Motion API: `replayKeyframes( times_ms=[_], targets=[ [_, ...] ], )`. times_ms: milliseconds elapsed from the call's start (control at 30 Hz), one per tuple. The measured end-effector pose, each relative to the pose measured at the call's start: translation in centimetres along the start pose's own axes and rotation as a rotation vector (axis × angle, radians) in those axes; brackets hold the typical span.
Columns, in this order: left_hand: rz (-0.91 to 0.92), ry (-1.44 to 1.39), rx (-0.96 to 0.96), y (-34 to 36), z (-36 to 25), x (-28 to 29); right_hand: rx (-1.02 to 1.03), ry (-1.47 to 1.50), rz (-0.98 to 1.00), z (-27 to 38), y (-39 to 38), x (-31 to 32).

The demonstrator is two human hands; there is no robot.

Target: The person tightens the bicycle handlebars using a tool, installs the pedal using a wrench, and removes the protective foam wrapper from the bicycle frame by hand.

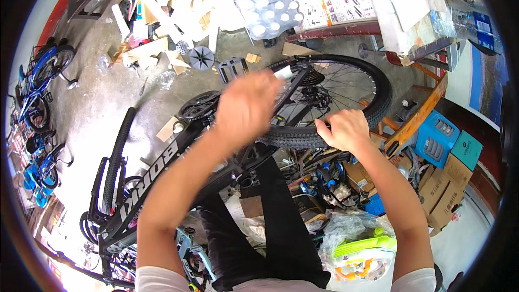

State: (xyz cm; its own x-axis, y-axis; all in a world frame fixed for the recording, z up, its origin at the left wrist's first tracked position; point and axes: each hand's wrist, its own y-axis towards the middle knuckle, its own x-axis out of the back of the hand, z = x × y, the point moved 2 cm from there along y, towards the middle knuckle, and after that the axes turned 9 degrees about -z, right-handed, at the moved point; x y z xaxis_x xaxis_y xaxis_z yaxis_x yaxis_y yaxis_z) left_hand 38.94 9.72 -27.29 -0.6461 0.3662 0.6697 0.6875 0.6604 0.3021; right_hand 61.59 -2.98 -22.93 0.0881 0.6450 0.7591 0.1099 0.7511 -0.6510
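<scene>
A black mountain bike leans across the floor in front of me, its frame [147, 181] running from lower left to upper right. My right hand [346, 129] is closed over the near edge of the rear tire [294, 137], thumb on one side and fingers on the other. Over the middle of the bike, between the crank [199, 106] and the rear wheel, my left hand [248, 105] is smeared by motion, its fingers unclear. A short white piece [283, 73] shows beside its fingertips, next to the frame tube; whether the hand holds it is unclear. The cassette [312, 77] sits at the wheel's hub.
Wood scraps and cardboard [146, 51] litter the far floor beside a bubble-wrapped bundle [265, 0]. Small blue bikes [43, 89] stand at the left. At right are a wooden frame [419, 113], a blue crate [437, 138] and cartons [443, 197]. Tools and plastic bags [351, 232] lie near my legs.
</scene>
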Motion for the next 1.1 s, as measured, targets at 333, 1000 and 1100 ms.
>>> replayKeyframes(
  times_ms=[333,1000,1100],
  targets=[
    [0.484,0.560,0.069,-6.1,17.5,-11.9,0.137,0.084,-0.251,0.6,0.5,-0.7],
    [0.714,-0.166,0.526,-4.3,17.4,-16.1,0.182,0.127,-0.276,-0.1,0.2,-0.5],
    [0.708,-0.134,0.445,-4.2,17.9,-16.7,0.181,0.155,-0.318,0.0,0.2,-0.8]
  ],
)
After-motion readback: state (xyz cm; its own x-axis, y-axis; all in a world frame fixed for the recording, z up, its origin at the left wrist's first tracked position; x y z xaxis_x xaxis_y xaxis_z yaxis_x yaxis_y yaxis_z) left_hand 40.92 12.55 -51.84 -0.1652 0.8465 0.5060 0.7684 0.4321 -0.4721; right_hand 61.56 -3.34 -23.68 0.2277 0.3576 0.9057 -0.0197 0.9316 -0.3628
